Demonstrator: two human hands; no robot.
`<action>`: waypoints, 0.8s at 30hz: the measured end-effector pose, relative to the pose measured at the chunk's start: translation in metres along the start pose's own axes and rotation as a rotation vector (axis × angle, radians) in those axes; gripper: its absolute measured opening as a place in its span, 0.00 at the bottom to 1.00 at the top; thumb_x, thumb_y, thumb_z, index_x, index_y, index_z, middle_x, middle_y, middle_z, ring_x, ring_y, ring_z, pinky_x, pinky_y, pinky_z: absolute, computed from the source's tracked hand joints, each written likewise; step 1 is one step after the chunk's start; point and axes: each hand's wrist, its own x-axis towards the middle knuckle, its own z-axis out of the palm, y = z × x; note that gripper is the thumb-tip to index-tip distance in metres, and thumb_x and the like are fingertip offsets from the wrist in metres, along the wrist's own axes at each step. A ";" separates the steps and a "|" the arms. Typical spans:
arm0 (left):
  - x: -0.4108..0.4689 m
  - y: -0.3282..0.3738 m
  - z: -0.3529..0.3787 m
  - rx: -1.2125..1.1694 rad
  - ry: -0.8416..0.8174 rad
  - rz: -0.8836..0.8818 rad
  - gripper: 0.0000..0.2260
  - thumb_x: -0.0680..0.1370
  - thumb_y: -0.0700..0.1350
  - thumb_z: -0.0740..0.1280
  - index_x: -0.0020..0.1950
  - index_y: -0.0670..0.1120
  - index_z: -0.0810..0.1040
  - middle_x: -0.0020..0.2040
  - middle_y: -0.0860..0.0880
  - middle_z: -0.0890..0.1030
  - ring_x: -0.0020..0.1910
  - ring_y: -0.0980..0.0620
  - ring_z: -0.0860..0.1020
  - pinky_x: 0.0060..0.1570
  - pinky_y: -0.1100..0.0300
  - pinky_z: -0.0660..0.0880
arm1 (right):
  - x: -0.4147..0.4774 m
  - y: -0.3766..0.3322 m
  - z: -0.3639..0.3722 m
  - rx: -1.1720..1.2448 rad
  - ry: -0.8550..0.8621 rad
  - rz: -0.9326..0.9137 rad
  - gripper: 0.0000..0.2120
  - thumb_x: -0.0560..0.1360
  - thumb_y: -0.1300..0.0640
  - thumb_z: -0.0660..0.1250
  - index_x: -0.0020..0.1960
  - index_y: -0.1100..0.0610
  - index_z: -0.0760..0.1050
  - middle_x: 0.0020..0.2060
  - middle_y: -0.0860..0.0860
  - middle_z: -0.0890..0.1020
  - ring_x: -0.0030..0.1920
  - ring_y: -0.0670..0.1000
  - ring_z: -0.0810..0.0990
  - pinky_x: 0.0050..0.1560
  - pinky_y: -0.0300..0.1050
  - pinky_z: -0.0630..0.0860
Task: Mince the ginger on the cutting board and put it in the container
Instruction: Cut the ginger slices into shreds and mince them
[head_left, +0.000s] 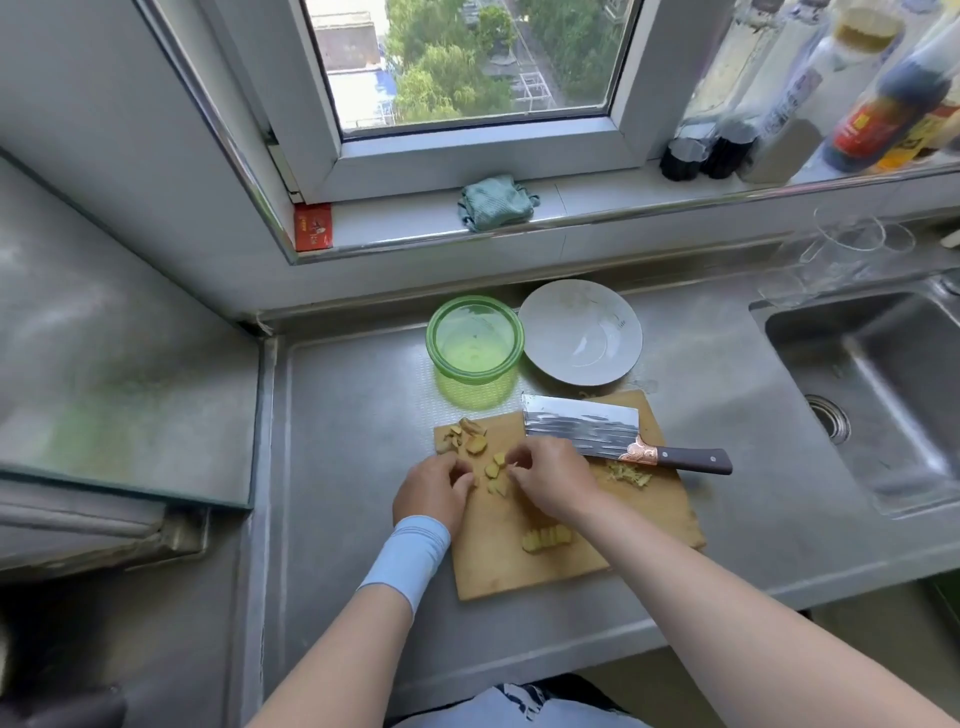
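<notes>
On a cutting board (519, 571), the left hand (434, 488) and right hand (550, 480) are curled over ginger pieces (496, 470) between them; a grip cannot be told. A cleaver (582, 428) is laid just beyond the right hand, a green container (430, 340) past the board's far edge.

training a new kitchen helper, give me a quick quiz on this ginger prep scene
1. True or false: the cleaver lies on the cutting board, held by neither the left hand nor the right hand.
2. What sits just right of the green container? A white plate, B glass, C cloth.
3. Fill in: the cleaver's handle points toward the ____.
Key: 1 true. 2 A, the white plate. 3 sink.
</notes>
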 end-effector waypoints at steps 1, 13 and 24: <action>0.001 -0.001 0.000 0.001 0.010 -0.006 0.05 0.78 0.52 0.68 0.52 0.55 0.80 0.50 0.57 0.80 0.52 0.52 0.77 0.48 0.59 0.74 | 0.000 0.001 -0.001 0.009 0.016 0.010 0.07 0.77 0.52 0.69 0.53 0.49 0.83 0.51 0.47 0.85 0.54 0.50 0.81 0.54 0.44 0.77; -0.005 -0.010 0.007 -0.171 0.169 0.172 0.05 0.77 0.45 0.70 0.52 0.52 0.82 0.48 0.54 0.79 0.47 0.50 0.77 0.44 0.58 0.75 | -0.003 0.001 -0.014 0.053 0.040 0.014 0.17 0.79 0.59 0.62 0.65 0.49 0.79 0.60 0.48 0.82 0.61 0.51 0.79 0.59 0.42 0.73; -0.007 0.061 0.042 -0.150 0.117 0.448 0.07 0.76 0.42 0.72 0.53 0.50 0.81 0.46 0.55 0.79 0.44 0.53 0.75 0.47 0.59 0.74 | -0.029 0.118 -0.097 -0.513 0.056 0.189 0.20 0.78 0.60 0.58 0.68 0.47 0.71 0.60 0.51 0.74 0.64 0.56 0.70 0.62 0.50 0.67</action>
